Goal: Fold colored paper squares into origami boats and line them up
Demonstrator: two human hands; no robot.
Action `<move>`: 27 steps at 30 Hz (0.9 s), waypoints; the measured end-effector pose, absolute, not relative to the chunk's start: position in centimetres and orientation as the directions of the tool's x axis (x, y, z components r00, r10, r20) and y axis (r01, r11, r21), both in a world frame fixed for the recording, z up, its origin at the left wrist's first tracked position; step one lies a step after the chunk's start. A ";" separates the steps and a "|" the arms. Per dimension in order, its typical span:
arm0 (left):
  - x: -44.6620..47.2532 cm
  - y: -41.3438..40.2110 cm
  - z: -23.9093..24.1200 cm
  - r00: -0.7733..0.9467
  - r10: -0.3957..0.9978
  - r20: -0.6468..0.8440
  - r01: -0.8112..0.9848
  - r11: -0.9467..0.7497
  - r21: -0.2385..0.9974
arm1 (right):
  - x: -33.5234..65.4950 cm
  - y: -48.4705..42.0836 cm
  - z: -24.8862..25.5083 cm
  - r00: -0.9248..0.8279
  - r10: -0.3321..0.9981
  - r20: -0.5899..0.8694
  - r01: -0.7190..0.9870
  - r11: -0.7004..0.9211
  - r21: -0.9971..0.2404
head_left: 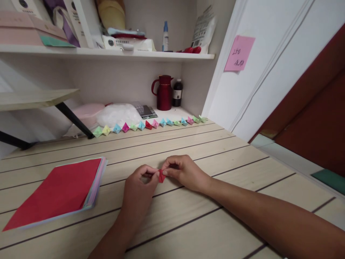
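A small folded piece of red paper point(161, 175) sits between my two hands just above the wooden table point(221, 151). My left hand point(139, 189) pinches its left side with closed fingers. My right hand point(184, 172) pinches its right side, fingers curled together. Both hands are near the table's middle. A stack of coloured paper sheets point(58, 192) with a red sheet on top lies to the left of my left hand.
A row of several small folded paper shapes point(147, 125) in mixed colours lines the table's far edge. Behind it stand a dark red jug point(163, 92), a dark bottle point(177, 93) and a white plastic bag point(118, 114). A pink note point(239, 53) sticks on the white door at right.
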State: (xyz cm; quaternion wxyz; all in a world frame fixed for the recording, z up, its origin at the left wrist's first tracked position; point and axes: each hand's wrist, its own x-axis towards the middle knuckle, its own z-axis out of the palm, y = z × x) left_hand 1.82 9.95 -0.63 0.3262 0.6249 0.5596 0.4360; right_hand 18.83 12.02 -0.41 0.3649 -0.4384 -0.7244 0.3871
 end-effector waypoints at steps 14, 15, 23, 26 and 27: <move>2.0 10.2 -0.9 -0.113 0.982 0.154 0.348 -0.106 0.932 | 18.3 12.1 -0.6 -0.292 0.895 0.337 0.369 0.430 -0.824; 2.0 10.1 -0.9 -0.120 0.979 0.165 0.355 -0.113 0.928 | 18.3 12.0 -0.6 -0.286 0.882 0.374 0.404 0.465 -0.788; 2.2 9.8 -1.6 -0.028 0.913 0.406 0.520 -0.334 0.786 | 18.1 11.5 -0.7 -0.363 0.782 0.507 0.582 0.615 -0.532; 2.3 9.7 -1.6 0.009 0.897 0.442 0.537 -0.377 0.755 | 17.9 11.3 -0.6 -0.377 0.785 0.491 0.605 0.610 -0.512; 2.4 9.7 -1.6 0.020 0.892 0.451 0.545 -0.388 0.743 | 17.9 11.3 -0.5 -0.385 0.790 0.478 0.607 0.607 -0.514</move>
